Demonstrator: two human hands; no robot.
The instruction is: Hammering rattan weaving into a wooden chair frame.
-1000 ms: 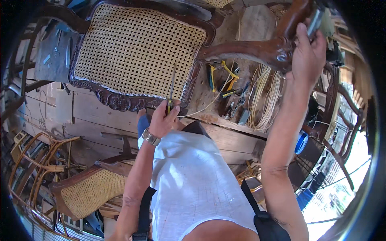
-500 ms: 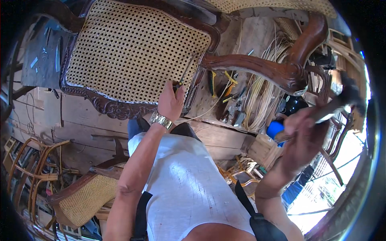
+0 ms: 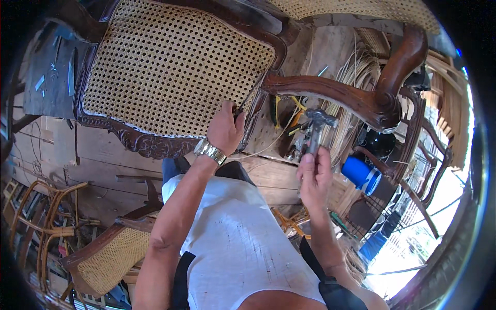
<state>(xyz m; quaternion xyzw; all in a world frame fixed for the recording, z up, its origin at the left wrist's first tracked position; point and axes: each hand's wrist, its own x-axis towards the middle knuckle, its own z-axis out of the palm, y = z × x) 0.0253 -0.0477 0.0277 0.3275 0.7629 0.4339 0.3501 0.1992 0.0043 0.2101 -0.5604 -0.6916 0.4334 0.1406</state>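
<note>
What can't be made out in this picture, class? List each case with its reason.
All in the head view:
1. Thin tool: handle mostly covered by the left hand.
2. Hammer: part of its grip hidden by the right hand.
3. Upper-right cane panel: cut off by the top edge.
4. Small metal pieces: too small to identify.

The person wears a white sleeveless shirt [image 3: 227, 222] with a scooped neckline, dark streaks and small specks down its front. Black straps run along the shirt's left side [image 3: 182, 281] and right side [image 3: 314, 261], the right one carrying a black buckle [image 3: 329, 282]. Beyond the shirt's hem show dark legwear [image 3: 240, 173] and a chunky silver link-band watch [image 3: 211, 151]. The left hand [image 3: 226, 128] and right hand [image 3: 314, 183] are bare.
</note>
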